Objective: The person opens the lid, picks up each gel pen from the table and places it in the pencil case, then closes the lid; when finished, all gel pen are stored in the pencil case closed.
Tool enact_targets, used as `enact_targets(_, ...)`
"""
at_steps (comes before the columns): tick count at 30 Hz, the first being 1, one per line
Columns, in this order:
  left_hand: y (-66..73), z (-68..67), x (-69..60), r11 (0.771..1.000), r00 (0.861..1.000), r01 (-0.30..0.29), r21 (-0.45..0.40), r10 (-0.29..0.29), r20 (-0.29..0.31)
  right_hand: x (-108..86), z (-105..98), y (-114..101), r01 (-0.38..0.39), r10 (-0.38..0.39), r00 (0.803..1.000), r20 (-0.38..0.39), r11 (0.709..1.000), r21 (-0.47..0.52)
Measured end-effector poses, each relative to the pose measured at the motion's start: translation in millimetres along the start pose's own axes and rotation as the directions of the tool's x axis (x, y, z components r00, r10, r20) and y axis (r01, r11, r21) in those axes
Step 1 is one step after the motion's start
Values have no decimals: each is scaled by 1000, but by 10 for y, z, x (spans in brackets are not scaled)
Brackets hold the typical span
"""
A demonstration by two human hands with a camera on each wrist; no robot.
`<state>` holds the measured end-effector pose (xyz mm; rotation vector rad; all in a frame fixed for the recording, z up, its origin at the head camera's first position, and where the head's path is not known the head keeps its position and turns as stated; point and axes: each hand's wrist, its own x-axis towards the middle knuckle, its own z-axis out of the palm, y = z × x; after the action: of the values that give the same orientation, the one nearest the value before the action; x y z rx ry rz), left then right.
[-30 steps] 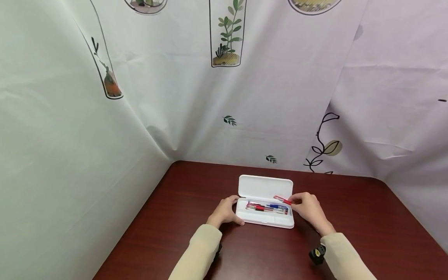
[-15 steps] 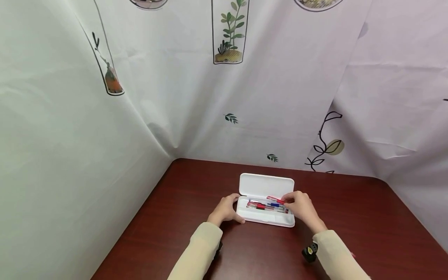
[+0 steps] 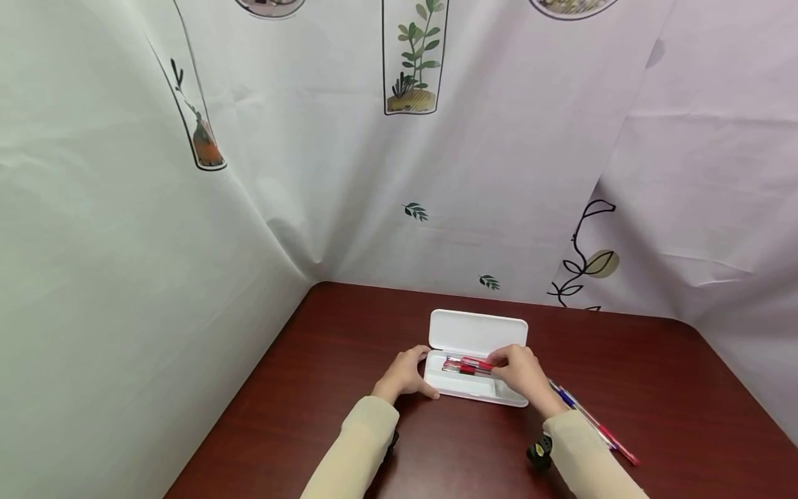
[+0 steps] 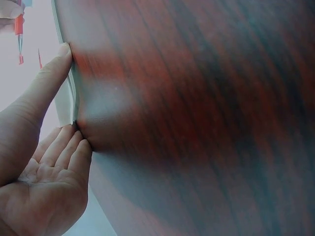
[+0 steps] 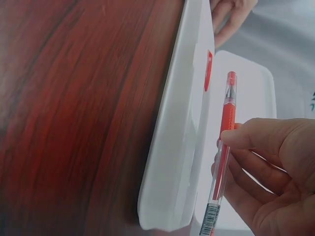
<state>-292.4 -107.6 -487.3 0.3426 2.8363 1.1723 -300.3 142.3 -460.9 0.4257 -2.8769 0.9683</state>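
Observation:
A white pencil case (image 3: pixel 450 383) lies with its lid (image 3: pixel 480 333) raised. My left hand (image 3: pixel 402 374) holds its left end, thumb at the front corner and fingers at the back. Inside lie several pens, red ones (image 3: pixel 458 369) among them. My right hand (image 3: pixel 522 374) is over the case's right part and hides some of its contents. Between its thumb and fingers it pinches a red gel pen (image 5: pixel 228 117), clear-barrelled with a barcode label. In the right wrist view the pen slants beside the case wall (image 5: pixel 170 182).
On the brown tabletop (image 3: pixel 461 450), right of the case, lie a blue pen (image 3: pixel 566 397) and a red pen (image 3: pixel 625 453), partly behind the right forearm. A white printed cloth (image 3: pixel 349 173) hangs behind and at the left of the table.
My right hand has moved left with the red pen, from the case's right edge to above the pens inside. Pens on the table have come into view. The left hand stays put.

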Motion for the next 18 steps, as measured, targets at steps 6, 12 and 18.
enact_targets(6, -22, 16, -6, 1000, 1000, 8, 8, -8, -5, 19, 64, -70, 1, -1, 1000, -5, 1000, 8)
enact_targets(12, -45, 20, 1, 1000, 1000, 1, 10, 0, -8, 40, 142, -100, 30, -30, 999, -21, 999, 16)
enact_targets(18, -37, 18, 8, 1000, 1000, 3, 8, -3, -5, 38, 238, -104, 36, -36, 999, -12, 999, 15)
